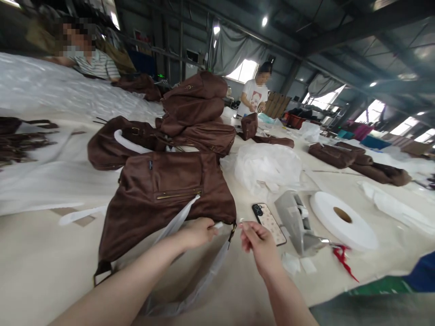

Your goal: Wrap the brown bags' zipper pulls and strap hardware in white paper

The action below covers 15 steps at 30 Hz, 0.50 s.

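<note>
A dark brown bag (176, 176) lies flat on the cream table, with its zip facing up and a strap (204, 283) in clear wrapping curving toward me. Over the bag's lower right edge, my left hand (197, 233) pinches a small white piece (218, 225). Just right of the bag's metal clasp (233, 230), my right hand (253, 236) has thumb and finger together with a tiny whitish piece at their tips. The two hands are a short way apart.
Right of my right hand are a phone (272, 222), a grey tape dispenser (295, 222), a white roll (343, 219) and red-handled scissors (344, 262). Brown bags (197, 108) are piled behind. Two people stand beyond the table. White wrapping (268, 165) lies near the middle.
</note>
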Available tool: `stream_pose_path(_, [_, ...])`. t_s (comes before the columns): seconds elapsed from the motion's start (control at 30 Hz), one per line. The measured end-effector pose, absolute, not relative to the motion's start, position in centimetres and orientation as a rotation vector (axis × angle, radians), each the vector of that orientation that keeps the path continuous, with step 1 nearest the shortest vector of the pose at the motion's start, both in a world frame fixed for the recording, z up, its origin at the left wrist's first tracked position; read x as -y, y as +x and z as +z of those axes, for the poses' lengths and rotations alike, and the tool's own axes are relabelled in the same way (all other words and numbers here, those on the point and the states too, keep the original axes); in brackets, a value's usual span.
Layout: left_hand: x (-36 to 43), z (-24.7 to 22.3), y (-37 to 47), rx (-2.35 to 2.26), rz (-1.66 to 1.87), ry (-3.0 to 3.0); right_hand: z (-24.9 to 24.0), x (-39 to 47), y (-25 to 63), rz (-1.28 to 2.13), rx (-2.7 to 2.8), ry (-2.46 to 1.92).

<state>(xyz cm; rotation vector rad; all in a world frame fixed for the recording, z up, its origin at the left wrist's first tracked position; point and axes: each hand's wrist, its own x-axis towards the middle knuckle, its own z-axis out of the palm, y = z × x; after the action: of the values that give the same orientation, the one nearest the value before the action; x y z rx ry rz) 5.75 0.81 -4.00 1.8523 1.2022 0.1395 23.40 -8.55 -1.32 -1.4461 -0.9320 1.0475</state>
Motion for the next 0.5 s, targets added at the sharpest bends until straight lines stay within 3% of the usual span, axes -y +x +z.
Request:
stream_pose_path(0.23, [-1.1, -3.7, 5.7, -1.099, 0.179, 1.939, -3.5, 5.3, 19.2, 1.312, 0.974, -1.574])
stream_pose_path(0.5, [-1.7, -3.6, 5.4, -1.076, 0.155, 1.849, -3.3, 4.9, 19.6, 1.339, 1.001, -1.710])
